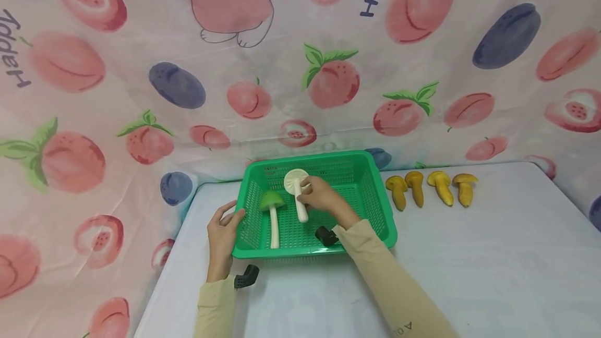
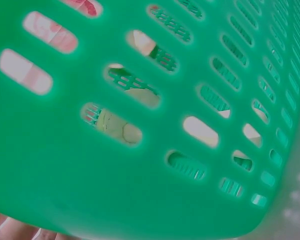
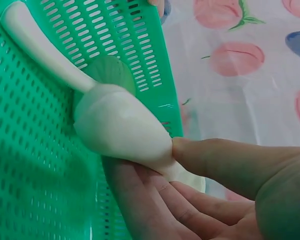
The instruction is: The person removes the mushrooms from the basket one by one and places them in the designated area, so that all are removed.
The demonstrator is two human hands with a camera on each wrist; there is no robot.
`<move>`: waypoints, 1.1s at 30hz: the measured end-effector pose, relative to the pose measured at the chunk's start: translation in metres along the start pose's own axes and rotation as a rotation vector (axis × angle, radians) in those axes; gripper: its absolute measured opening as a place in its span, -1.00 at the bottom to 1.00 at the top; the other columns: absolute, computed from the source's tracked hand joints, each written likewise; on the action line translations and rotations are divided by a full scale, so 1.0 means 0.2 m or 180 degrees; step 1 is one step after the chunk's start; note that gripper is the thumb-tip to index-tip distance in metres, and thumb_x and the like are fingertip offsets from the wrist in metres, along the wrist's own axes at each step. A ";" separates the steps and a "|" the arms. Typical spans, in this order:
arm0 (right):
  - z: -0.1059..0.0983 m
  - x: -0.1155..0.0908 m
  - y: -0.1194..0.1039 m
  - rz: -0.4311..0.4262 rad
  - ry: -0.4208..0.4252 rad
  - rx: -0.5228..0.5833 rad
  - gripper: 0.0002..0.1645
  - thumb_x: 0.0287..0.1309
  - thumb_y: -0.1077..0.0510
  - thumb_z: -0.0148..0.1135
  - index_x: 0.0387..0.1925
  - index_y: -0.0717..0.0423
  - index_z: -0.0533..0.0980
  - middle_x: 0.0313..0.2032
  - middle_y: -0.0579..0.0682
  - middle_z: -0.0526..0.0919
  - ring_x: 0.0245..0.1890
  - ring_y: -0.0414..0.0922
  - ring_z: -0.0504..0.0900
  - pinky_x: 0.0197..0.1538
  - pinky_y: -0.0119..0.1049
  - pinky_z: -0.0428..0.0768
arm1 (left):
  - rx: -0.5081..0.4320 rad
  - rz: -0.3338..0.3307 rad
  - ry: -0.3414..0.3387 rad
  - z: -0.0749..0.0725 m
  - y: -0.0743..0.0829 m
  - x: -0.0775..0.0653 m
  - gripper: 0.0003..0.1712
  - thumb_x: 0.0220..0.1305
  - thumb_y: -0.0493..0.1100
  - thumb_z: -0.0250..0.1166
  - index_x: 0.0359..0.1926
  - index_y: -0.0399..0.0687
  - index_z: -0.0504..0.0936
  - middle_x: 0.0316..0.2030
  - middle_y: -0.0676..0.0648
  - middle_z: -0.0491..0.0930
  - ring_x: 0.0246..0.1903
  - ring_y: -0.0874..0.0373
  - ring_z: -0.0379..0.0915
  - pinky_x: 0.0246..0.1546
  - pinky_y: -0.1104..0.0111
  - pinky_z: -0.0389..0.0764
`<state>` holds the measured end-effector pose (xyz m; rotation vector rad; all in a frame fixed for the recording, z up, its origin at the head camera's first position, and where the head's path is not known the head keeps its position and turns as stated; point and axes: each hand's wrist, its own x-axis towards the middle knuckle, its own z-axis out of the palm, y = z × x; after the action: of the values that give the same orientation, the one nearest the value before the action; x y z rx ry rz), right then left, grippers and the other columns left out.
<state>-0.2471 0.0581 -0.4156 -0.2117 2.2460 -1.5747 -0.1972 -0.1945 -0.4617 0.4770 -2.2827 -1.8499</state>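
My right hand (image 1: 321, 195) grips a white toy mushroom (image 1: 301, 207) by its stem inside the green basket (image 1: 387, 207). Its pale round cap, gills showing, points toward the basket's back wall. In the right wrist view, thumb and fingers pinch the thick white stem (image 3: 125, 122) from both sides. Left of it, a green-capped mushroom (image 1: 272, 201) lies in the basket, its long white stem toward the front. My left hand (image 1: 223, 236) holds the basket's left rim, thumb at the edge. The left wrist view is mostly filled by the slotted basket wall (image 2: 90, 185).
Several yellow-brown mushrooms (image 1: 442, 188) lie in a row on the white table (image 1: 469, 265), right of the basket. Behind the table hangs a fruit-printed cloth (image 1: 277, 77). Black wrist cameras (image 1: 247, 276) sit by both sleeves.
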 end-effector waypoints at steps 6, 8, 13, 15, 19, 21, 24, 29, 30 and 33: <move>-0.04 -0.05 -0.02 -0.0035 0.0059 -0.0055 -0.46 0.37 0.34 0.13 0.31 0.42 0.26 0.08 0.41 0.52 -0.11 0.22 0.68 0.00 0.00 0.64 | -0.0030 -0.0026 -0.0060 0.00 0.00 0.01 -0.52 0.31 0.02 0.35 0.23 0.12 0.56 -0.01 -0.14 0.70 -0.26 0.26 0.62 -0.22 0.42 0.56; -0.05 -0.07 -0.03 -0.0069 0.0071 -0.0054 -0.46 0.37 0.33 0.14 0.31 0.40 0.28 0.07 0.40 0.52 -0.12 0.21 0.69 0.00 0.00 0.64 | -0.0029 -0.0018 -0.0050 0.00 0.00 0.01 -0.53 0.32 0.03 0.35 0.22 0.12 0.56 -0.01 -0.14 0.70 -0.26 0.27 0.62 -0.23 0.42 0.57; -0.07 -0.10 -0.04 -0.0121 0.0075 -0.0044 -0.46 0.37 0.32 0.15 0.32 0.37 0.29 0.06 0.38 0.52 -0.15 0.17 0.71 -0.05 -0.06 0.66 | -0.0034 -0.0020 -0.0022 0.00 0.00 0.01 -0.53 0.32 0.02 0.35 0.22 0.12 0.57 -0.01 -0.16 0.69 -0.26 0.27 0.62 -0.22 0.42 0.57; -0.08 -0.11 -0.04 -0.0122 0.0094 -0.0037 -0.46 0.36 0.32 0.15 0.32 0.35 0.30 0.06 0.37 0.53 -0.15 0.16 0.71 -0.06 -0.08 0.67 | -0.0027 -0.0026 -0.0027 0.00 0.00 0.01 -0.53 0.32 0.02 0.34 0.22 0.12 0.56 -0.01 -0.16 0.68 -0.25 0.27 0.61 -0.22 0.42 0.57; -0.11 -0.14 -0.03 -0.0130 0.0133 -0.0003 -0.44 0.36 0.32 0.16 0.33 0.32 0.29 0.07 0.36 0.53 -0.15 0.15 0.71 -0.06 -0.08 0.67 | -0.0030 -0.0039 -0.0023 0.00 0.00 0.01 -0.53 0.32 0.02 0.34 0.22 0.13 0.57 0.01 -0.17 0.68 -0.23 0.27 0.61 -0.20 0.43 0.56; -0.13 -0.16 -0.02 -0.0145 0.0151 -0.0036 -0.43 0.36 0.31 0.16 0.34 0.31 0.28 0.08 0.36 0.53 -0.15 0.14 0.72 -0.07 -0.08 0.67 | -0.0051 -0.0053 -0.0025 -0.01 0.00 0.01 -0.53 0.32 0.02 0.34 0.22 0.12 0.56 0.01 -0.17 0.68 -0.23 0.26 0.61 -0.21 0.43 0.56; -0.15 -0.18 -0.02 -0.0172 0.0200 -0.0170 -0.42 0.36 0.29 0.17 0.35 0.30 0.28 0.08 0.35 0.54 -0.18 0.11 0.73 -0.10 -0.10 0.67 | -0.0099 -0.0088 -0.0034 -0.01 0.01 0.01 -0.53 0.32 0.01 0.34 0.22 0.11 0.56 0.02 -0.18 0.67 -0.25 0.26 0.63 -0.25 0.43 0.58; -0.19 -0.23 -0.01 -0.0256 0.0281 -0.0375 -0.42 0.37 0.27 0.17 0.35 0.32 0.29 0.08 0.34 0.56 -0.18 0.08 0.72 -0.10 -0.06 0.66 | -0.0098 -0.0091 -0.0035 -0.01 0.01 0.01 -0.53 0.32 0.00 0.34 0.22 0.10 0.56 0.01 -0.17 0.68 -0.26 0.25 0.64 -0.26 0.42 0.59; -0.19 -0.24 -0.01 -0.0267 0.0295 -0.0398 -0.42 0.37 0.26 0.17 0.35 0.31 0.29 0.08 0.34 0.55 -0.16 0.08 0.72 -0.10 -0.05 0.66 | -0.0083 -0.0082 -0.0038 -0.01 0.01 0.01 -0.53 0.32 0.00 0.34 0.22 0.11 0.56 0.01 -0.17 0.68 -0.25 0.25 0.63 -0.24 0.42 0.58; -0.21 -0.27 0.00 -0.0316 0.0328 -0.0454 -0.42 0.37 0.25 0.17 0.35 0.31 0.30 0.08 0.34 0.55 -0.13 0.09 0.71 -0.11 -0.07 0.67 | -0.0048 -0.0054 -0.0031 -0.01 0.00 0.01 -0.54 0.32 0.01 0.34 0.22 0.12 0.57 0.00 -0.16 0.69 -0.21 0.25 0.61 -0.19 0.42 0.56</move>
<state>-0.2151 0.1123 -0.3908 -0.2917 2.4655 -1.5063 -0.1979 -0.1966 -0.4610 0.4878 -2.2762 -1.8799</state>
